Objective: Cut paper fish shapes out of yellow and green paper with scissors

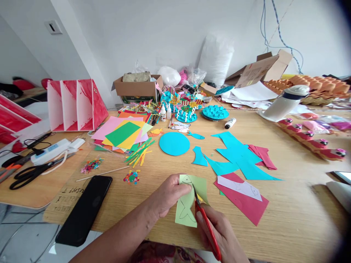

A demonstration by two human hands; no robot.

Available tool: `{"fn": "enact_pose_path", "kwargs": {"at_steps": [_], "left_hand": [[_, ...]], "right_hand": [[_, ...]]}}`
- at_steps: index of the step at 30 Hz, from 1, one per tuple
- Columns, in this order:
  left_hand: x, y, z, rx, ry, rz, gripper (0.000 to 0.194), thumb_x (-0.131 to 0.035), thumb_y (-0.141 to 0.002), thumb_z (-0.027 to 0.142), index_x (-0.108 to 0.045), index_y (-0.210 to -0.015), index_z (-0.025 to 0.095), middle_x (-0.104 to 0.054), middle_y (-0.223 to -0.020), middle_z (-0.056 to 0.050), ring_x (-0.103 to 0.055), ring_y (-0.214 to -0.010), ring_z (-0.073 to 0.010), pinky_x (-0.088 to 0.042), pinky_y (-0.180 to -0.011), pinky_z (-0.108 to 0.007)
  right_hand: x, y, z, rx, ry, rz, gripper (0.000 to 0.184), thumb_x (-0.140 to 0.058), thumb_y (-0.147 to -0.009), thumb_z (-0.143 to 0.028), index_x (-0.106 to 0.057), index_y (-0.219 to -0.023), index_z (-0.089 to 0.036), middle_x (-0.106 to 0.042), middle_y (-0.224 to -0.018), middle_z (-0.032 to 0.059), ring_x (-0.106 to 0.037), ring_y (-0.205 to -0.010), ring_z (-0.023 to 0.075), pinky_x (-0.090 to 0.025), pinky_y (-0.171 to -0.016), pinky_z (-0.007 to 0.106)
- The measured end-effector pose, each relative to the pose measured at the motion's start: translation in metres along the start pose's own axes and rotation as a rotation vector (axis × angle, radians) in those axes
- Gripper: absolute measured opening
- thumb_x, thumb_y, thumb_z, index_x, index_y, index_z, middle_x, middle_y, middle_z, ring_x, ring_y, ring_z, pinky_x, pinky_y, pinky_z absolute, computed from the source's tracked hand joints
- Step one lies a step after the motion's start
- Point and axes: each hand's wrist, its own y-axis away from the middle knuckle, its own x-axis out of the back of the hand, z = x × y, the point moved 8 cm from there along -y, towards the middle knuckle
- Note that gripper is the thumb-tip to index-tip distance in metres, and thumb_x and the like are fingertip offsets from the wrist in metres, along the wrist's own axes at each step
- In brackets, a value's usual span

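My left hand (pixel 168 193) pinches the top of a light green paper sheet (pixel 188 202) with a fish outline drawn on it, holding it up over the table's near edge. My right hand (pixel 219 233) grips red-handled scissors (pixel 205 221), whose blades are cutting into the green sheet along the fish's outline. A red paper sheet (pixel 246 204) with a white fish cut-out (pixel 241 187) on it lies just to the right.
Blue paper scraps (pixel 238 157) and a blue disc (pixel 174 143) lie beyond the hands. A black phone (pixel 85 210) and black scissors (pixel 29 174) lie at left. Colored sheets (pixel 123 134), glue bottles (pixel 163 113), boxes (pixel 137 87) and a white flask (pixel 283 103) crowd the far wooden table (pixel 296 219).
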Motion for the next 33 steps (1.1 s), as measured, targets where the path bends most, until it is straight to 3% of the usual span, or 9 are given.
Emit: {"fn": "enact_pose_path", "kwargs": {"at_steps": [12, 17, 23, 33], "left_hand": [[0.0041, 0.0023, 0.0009, -0.036, -0.040, 0.013, 0.020, -0.058, -0.067, 0.030, -0.060, -0.076, 0.012, -0.053, -0.062, 0.001, -0.045, -0.057, -0.0101, -0.034, -0.056, -0.021], [0.0087, 0.0017, 0.0029, -0.070, -0.101, 0.060, 0.014, -0.056, -0.067, 0.028, -0.051, -0.068, 0.014, -0.044, -0.059, 0.004, -0.037, -0.055, -0.0087, -0.029, -0.053, -0.021], [0.0063, 0.0011, 0.0021, -0.071, -0.140, 0.025, 0.010, -0.051, -0.067, 0.024, -0.049, -0.067, 0.015, -0.042, -0.058, 0.005, -0.035, -0.054, -0.0085, -0.027, -0.052, -0.021], [0.0079, 0.0005, -0.0003, -0.057, -0.198, 0.031, 0.011, -0.051, -0.067, 0.025, -0.044, -0.064, 0.016, -0.036, -0.057, 0.005, -0.031, -0.055, -0.0086, -0.024, -0.051, -0.022]], "right_hand": [[0.0016, -0.0001, -0.0026, 0.017, -0.010, 0.023, 0.042, -0.045, -0.083, -0.051, -0.037, -0.055, -0.021, -0.039, -0.050, -0.0050, -0.033, -0.047, 0.0100, -0.026, -0.044, 0.022], [-0.0013, -0.0004, -0.0006, 0.010, 0.002, -0.015, 0.042, -0.038, -0.086, -0.050, -0.038, -0.057, -0.020, -0.040, -0.048, -0.0055, -0.034, -0.044, 0.0092, -0.026, -0.041, 0.021], [-0.0036, -0.0008, 0.0033, 0.030, 0.067, -0.063, 0.042, -0.034, -0.088, -0.049, -0.037, -0.058, -0.021, -0.042, -0.049, -0.0050, -0.037, -0.046, 0.0096, -0.028, -0.043, 0.021], [-0.0015, -0.0015, 0.0027, 0.035, 0.050, -0.024, 0.041, -0.037, -0.087, -0.050, -0.036, -0.057, -0.020, -0.039, -0.051, -0.0054, -0.033, -0.046, 0.0092, -0.025, -0.042, 0.022]]}}
